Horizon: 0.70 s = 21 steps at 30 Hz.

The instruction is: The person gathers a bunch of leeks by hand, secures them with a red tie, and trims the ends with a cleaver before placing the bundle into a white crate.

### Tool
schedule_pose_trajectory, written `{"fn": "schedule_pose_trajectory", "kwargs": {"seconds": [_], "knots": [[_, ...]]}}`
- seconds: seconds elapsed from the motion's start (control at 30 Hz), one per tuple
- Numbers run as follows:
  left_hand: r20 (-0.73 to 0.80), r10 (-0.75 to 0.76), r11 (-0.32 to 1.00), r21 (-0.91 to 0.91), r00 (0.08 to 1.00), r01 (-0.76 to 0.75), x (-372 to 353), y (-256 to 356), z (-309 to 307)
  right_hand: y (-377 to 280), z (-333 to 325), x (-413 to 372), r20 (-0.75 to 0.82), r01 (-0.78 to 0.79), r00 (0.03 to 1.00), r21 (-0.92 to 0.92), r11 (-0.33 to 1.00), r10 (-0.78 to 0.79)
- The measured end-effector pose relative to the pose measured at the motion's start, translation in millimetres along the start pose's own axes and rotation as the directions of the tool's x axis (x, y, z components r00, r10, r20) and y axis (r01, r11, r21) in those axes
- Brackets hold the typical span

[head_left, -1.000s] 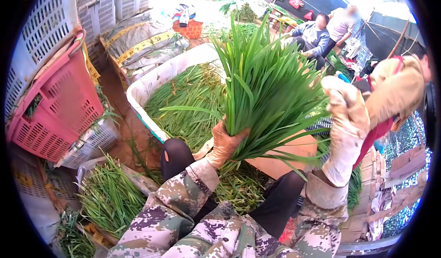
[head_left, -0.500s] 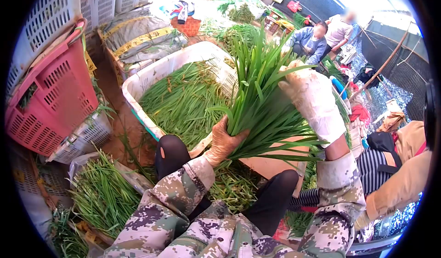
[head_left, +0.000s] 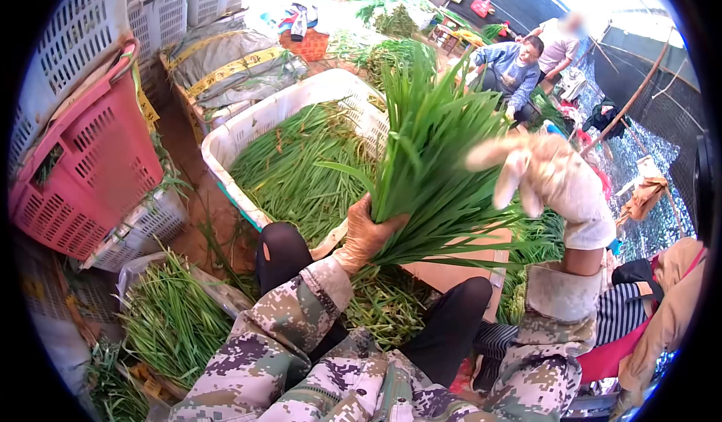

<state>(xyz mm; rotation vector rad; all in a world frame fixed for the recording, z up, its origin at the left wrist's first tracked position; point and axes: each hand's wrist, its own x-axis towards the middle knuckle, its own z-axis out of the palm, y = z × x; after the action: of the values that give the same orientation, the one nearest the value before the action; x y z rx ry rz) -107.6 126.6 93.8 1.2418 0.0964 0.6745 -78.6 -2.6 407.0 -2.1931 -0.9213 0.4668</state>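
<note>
My left hand [head_left: 362, 239] is wrapped round the lower part of a thick bunch of garlic chives [head_left: 432, 174], its long flat leaves fanning up and to the right. My right hand [head_left: 553, 174], in a pale glove, hovers just right of the leaf tips. Its fingers are spread and somewhat blurred, with nothing seen in them. Below the bunch lies a tan board [head_left: 462, 260] by my right knee. Between my knees is a heap of loose green leaves [head_left: 387, 305].
A white crate [head_left: 226, 168] of loose leaves stands ahead. To the left are a pink basket [head_left: 98, 159], a bag of leaves [head_left: 177, 320] and stacked white crates [head_left: 83, 31]. Two people [head_left: 511, 65] are at the back right; a person in striped clothing [head_left: 620, 317] is close on my right.
My right hand has moved right and down, away from the leaves, and its fingers have spread. My left hand keeps hold of the bunch. The person in blue has raised their head.
</note>
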Motion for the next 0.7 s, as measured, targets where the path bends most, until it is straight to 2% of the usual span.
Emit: {"fn": "schedule_pose_trajectory", "kwargs": {"seconds": [0.03,0.07,0.1,0.17,0.2,0.27,0.37,0.43,0.5,0.53,0.57,0.63,0.67,0.7], "knots": [[0.01,-0.002,1.0,0.003,1.0,0.002,0.0,-3.3,0.3,0.7,-3.3,-5.2,0.11,-0.055,0.992,-0.051,0.997,0.06],[0.013,-0.055,0.995,-0.082,0.998,0.056,-0.1,-6.4,0.2,6.0,-3.0,-2.1,-0.033,0.097,0.995,-0.035,0.995,-0.098],[0.018,-0.109,0.98,-0.166,0.994,0.11,-1.1,-9.2,-0.6,11.4,-4.0,7.3,-0.184,0.117,0.974,-0.097,0.988,-0.133],[0.024,-0.1,0.99,-0.102,0.995,0.102,-0.5,-5.8,-1.0,3.7,-1.6,17.7,-0.346,0.091,0.928,-0.145,0.985,-0.136],[0.022,-0.091,0.986,-0.138,0.996,0.094,-0.7,-7.1,-0.6,7.4,-2.7,27.3,-0.346,0.093,0.928,-0.142,0.986,-0.138],[0.021,-0.089,0.98,-0.175,0.996,0.092,-2.5,-7.2,-0.9,24.7,-1.5,50.7,-0.262,0.399,0.84,-0.295,0.868,-0.476],[0.042,-0.109,0.984,-0.135,0.993,0.114,-2.3,-7.7,-1.9,33.8,2.2,72.7,-0.208,0.402,0.851,-0.33,0.854,-0.482],[0.05,-0.071,0.988,-0.135,0.996,0.077,-1.1,-10.2,-2.7,44.7,2.0,84.2,-0.19,0.437,0.838,-0.329,0.837,-0.512],[0.051,-0.084,0.982,-0.165,0.995,0.091,-1.8,-9.4,-2.1,42.0,4.3,86.8,-0.032,0.443,0.764,-0.699,0.561,-0.644],[0.053,-0.097,0.975,-0.194,0.994,0.105,-2.6,-7.4,-1.8,45.0,8.4,89.8,-0.046,0.433,0.804,-0.637,0.638,-0.592],[0.051,-0.098,0.975,-0.195,0.994,0.106,-2.8,-5.9,-2.0,46.7,10.4,91.3,-0.043,0.435,0.805,-0.636,0.637,-0.592],[0.071,-0.13,0.969,-0.203,0.989,0.142,-2.8,-1.6,-2.4,46.4,15.8,91.3,0.008,0.412,0.78,-0.759,0.504,-0.626],[0.069,-0.131,0.969,-0.203,0.989,0.142,-3.4,1.6,-2.5,38.0,21.3,88.3,0.011,0.354,0.821,-0.794,0.495,-0.57],[0.074,-0.134,0.967,-0.209,0.988,0.146,-3.9,5.4,-2.3,39.6,21.5,89.0,0.012,0.355,0.821,-0.793,0.495,-0.571]]}}
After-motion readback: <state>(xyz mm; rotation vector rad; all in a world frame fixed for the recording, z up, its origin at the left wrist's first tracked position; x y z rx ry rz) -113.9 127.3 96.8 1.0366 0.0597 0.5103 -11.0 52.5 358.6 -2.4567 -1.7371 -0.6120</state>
